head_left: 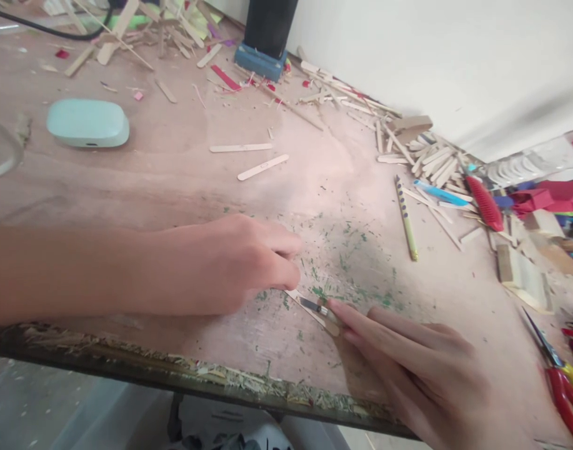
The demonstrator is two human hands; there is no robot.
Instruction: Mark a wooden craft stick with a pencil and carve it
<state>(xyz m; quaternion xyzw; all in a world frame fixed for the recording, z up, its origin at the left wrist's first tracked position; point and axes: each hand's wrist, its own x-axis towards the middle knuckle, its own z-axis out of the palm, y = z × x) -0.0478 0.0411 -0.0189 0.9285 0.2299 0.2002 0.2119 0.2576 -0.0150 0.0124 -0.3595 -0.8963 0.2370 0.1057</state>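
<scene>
My left hand rests on the table with its fingers curled, pressing one end of a craft stick against the surface. The rest of that stick slants out to the lower right. In my right hand is a craft knife, pinched near its metal collar. Its blade lies over the stick, pointing toward my left fingertips. Small green shavings are scattered around both hands. Two more craft sticks, a flat one and a tilted one, lie beyond my left hand.
A pale blue oval case sits at the upper left. A patterned pencil lies right of centre. Heaped sticks line the wall. Scissors lie at the right edge. The table's worn front edge runs below my hands.
</scene>
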